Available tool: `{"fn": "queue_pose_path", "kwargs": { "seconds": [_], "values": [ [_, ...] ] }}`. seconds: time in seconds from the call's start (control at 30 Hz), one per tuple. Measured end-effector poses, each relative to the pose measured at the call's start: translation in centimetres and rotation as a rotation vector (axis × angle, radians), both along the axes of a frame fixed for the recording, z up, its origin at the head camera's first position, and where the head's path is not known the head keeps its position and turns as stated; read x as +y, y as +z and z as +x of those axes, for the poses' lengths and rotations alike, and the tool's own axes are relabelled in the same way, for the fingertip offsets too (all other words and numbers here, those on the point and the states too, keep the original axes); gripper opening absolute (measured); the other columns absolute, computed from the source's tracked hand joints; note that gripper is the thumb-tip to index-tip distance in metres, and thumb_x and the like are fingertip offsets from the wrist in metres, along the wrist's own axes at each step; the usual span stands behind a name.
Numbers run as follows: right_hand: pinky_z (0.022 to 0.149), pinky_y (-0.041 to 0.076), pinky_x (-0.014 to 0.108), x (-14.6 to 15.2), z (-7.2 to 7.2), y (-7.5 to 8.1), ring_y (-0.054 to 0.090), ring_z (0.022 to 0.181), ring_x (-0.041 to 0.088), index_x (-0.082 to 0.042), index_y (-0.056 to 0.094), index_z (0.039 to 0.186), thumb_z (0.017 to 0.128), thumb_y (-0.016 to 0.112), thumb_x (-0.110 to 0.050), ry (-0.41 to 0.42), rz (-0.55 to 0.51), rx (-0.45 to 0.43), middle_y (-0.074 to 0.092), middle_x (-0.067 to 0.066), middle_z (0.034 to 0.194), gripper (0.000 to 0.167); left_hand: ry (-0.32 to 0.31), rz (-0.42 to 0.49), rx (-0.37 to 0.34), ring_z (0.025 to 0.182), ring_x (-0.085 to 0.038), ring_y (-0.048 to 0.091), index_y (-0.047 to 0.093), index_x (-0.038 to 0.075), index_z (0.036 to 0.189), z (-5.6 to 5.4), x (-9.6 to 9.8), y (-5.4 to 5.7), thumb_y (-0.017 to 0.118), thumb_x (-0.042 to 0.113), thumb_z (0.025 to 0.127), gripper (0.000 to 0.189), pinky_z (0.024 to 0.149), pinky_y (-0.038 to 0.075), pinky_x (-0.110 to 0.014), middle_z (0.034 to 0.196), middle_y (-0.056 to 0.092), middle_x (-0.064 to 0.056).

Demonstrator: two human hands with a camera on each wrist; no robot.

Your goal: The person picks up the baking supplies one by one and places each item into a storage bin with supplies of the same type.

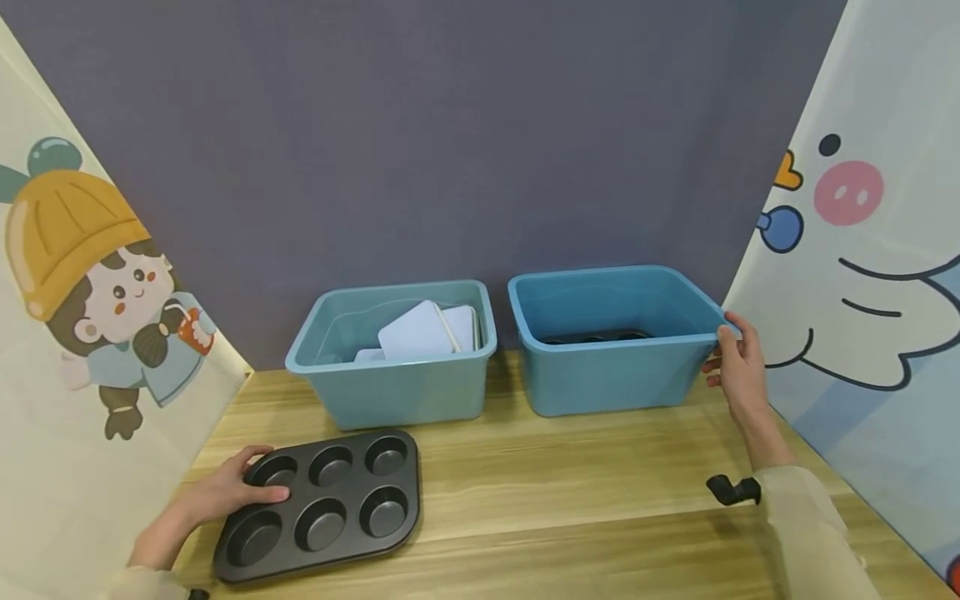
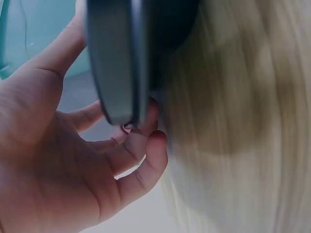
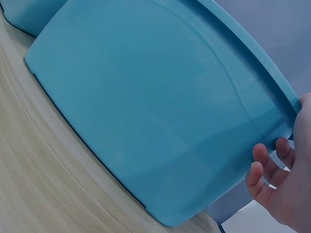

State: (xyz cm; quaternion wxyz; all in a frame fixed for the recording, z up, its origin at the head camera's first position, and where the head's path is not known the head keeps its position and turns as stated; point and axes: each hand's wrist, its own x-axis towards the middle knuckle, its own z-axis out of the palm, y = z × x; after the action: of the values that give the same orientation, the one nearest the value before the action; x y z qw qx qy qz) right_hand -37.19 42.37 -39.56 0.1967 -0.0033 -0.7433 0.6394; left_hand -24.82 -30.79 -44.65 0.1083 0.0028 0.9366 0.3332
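Note:
A dark metal muffin tin [image 1: 352, 489] sits low over the wooden table at front left. My left hand [image 1: 217, 496] grips its left edge, thumb on the top face beside the cups. In the left wrist view, the tin's edge [image 2: 114, 63] passes between the thumb and curled fingers of the left hand [image 2: 53, 160]. A blue plastic bin [image 1: 607, 379] stands at the back right. My right hand [image 1: 741, 367] holds that bin's right front corner, thumb over the rim. The right wrist view shows its fingers [image 3: 260, 153] bent beneath the rim.
Left of the blue bin stands a paler teal bin [image 1: 397, 396] with white flat-sided pieces [image 1: 416, 332] inside. Something dark [image 1: 600, 337] lies low in the blue bin. A grey partition [image 1: 450, 150] rises behind, and cartoon-printed panels flank the wooden table [image 1: 540, 517].

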Motion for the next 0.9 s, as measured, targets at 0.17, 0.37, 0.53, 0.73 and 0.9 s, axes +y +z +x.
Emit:
{"fn": "queue_pose_path", "kwargs": {
  "seconds": [0.17, 0.37, 0.53, 0.73, 0.9],
  "values": [
    [0.049, 0.050, 0.023, -0.2, -0.1, 0.0, 0.060, 0.062, 0.009, -0.022, 0.030, 0.155, 0.105, 0.044, -0.039, -0.009, -0.017, 0.001, 0.048, 0.000, 0.087, 0.055, -0.017, 0.048, -0.008, 0.101, -0.026, 0.063, 0.027, -0.009, 0.144, 0.0, 0.8, -0.3, 0.076, 0.034, 0.086, 0.087, 0.078, 0.050, -0.029, 0.115, 0.063, -0.024],
    [0.049, 0.049, 0.024, -0.1, 0.0, -0.1, 0.058, 0.059, 0.008, -0.024, 0.031, 0.154, 0.104, 0.045, -0.039, 0.011, -0.055, 0.016, 0.050, -0.002, 0.083, 0.054, -0.047, -0.028, 0.041, 0.111, -0.034, 0.059, 0.031, -0.009, 0.143, -0.2, 1.5, -0.4, 0.076, 0.039, 0.086, 0.087, 0.089, 0.048, -0.040, 0.122, 0.059, -0.026],
    [0.048, 0.049, 0.024, 0.2, 0.0, -0.2, 0.058, 0.058, 0.009, -0.025, 0.033, 0.153, 0.104, 0.046, -0.038, 0.021, -0.077, 0.024, 0.050, 0.001, 0.084, 0.052, -0.067, -0.098, 0.073, 0.117, -0.043, 0.055, 0.033, -0.010, 0.142, -0.5, 2.3, -0.5, 0.076, 0.042, 0.085, 0.088, 0.095, 0.045, -0.055, 0.127, 0.055, -0.032],
    [0.048, 0.049, 0.024, 0.2, -0.1, -0.1, 0.058, 0.059, 0.009, -0.023, 0.031, 0.154, 0.104, 0.045, -0.039, 0.020, -0.060, 0.024, 0.050, 0.000, 0.084, 0.054, -0.121, -0.062, 0.051, 0.118, -0.042, 0.056, 0.029, -0.010, 0.145, -0.7, 3.1, -0.2, 0.074, 0.040, 0.087, 0.089, 0.094, 0.046, -0.053, 0.128, 0.055, -0.031],
    [0.048, 0.049, 0.026, 0.1, 0.0, 0.0, 0.058, 0.059, 0.010, -0.025, 0.031, 0.154, 0.104, 0.044, -0.040, 0.029, -0.059, 0.015, 0.048, 0.000, 0.085, 0.053, -0.213, 0.008, 0.011, 0.114, -0.034, 0.056, 0.026, -0.008, 0.150, -0.6, 2.9, -0.3, 0.074, 0.031, 0.089, 0.087, 0.085, 0.049, -0.032, 0.131, 0.055, -0.026]
  ]
}}
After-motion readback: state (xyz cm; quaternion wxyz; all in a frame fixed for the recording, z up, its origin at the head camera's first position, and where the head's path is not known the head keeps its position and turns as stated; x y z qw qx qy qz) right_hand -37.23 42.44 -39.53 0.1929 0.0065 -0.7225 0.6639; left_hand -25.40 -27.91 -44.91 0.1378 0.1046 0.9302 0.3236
